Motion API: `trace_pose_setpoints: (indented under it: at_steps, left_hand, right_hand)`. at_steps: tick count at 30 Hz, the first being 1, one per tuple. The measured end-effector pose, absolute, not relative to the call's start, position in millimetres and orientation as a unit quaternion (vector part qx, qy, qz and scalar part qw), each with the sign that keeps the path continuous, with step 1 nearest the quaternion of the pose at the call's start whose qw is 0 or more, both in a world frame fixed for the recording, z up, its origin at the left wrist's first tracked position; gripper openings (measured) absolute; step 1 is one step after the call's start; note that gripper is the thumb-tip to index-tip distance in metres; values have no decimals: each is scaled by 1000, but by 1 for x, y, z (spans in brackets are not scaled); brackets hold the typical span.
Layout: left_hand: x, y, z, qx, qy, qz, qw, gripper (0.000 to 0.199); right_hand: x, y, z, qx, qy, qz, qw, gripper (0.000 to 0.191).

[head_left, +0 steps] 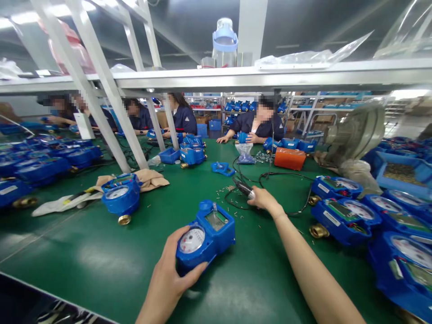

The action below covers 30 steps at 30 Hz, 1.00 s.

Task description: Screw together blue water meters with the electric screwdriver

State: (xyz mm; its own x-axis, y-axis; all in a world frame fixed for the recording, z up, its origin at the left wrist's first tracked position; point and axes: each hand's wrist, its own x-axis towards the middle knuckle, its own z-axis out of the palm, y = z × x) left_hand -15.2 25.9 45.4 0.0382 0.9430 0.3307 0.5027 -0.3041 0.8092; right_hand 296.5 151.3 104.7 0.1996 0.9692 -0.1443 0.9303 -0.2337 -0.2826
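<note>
Near the front middle of the green table, my left hand [172, 265] grips a blue meter [211, 238] by its round end; a clear-faced dial and a small display window face up. Farther right, my right hand [265, 200] is closed around a dark, silver-tipped electric screwdriver [243, 189] with a black cable. The tool lies low over the table, pointing away to the left. Small screws [236, 211] are scattered beside it. A loose blue cover [222, 168] rests beyond the tool.
Several open blue meters [344, 220] line the right side, near a fan [357, 130]. Another meter [121, 198] sits by a cloth [151, 179] on the left. An orange box [289, 159] lies farther back. A white shelf [202, 80] crosses above; people sit opposite.
</note>
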Motion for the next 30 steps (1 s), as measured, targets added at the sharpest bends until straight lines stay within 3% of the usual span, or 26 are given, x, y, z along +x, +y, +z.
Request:
trace_pose_setpoints:
  at_steps: [6, 12, 16, 19, 21, 25, 28, 30]
  left_hand:
    - [-10, 21, 32, 646, 542, 460, 277, 82]
    - [-14, 21, 23, 626, 553, 459, 302, 91]
    - [-18, 22, 12, 637, 561, 438, 296, 105]
    - [-20, 23, 9, 632, 574, 420, 307, 106]
    - [-21, 25, 11, 621, 572, 424, 327, 106]
    - [-28, 35, 12, 589, 546, 450, 390, 107]
    - [-38, 50, 8, 578, 556, 477, 359, 96]
    - [-44, 61, 3, 586, 570, 480, 319, 95]
  right_hand:
    - [297, 150, 84, -776, -624, 84, 42, 34]
    - [279, 133, 132, -678, -717, 132, 91, 59]
    - [252, 113, 160, -453, -827, 299, 145, 90]
    - [234, 108, 148, -319, -819, 447, 168, 119]
    - [227, 107, 129, -310, -780, 506, 197, 126]
    - [219, 97, 94, -365, -654, 583, 313, 108]
    - [211, 83, 81, -446, -577, 574, 373, 90]
    - [204, 72, 75, -492, -559, 536, 397, 89]
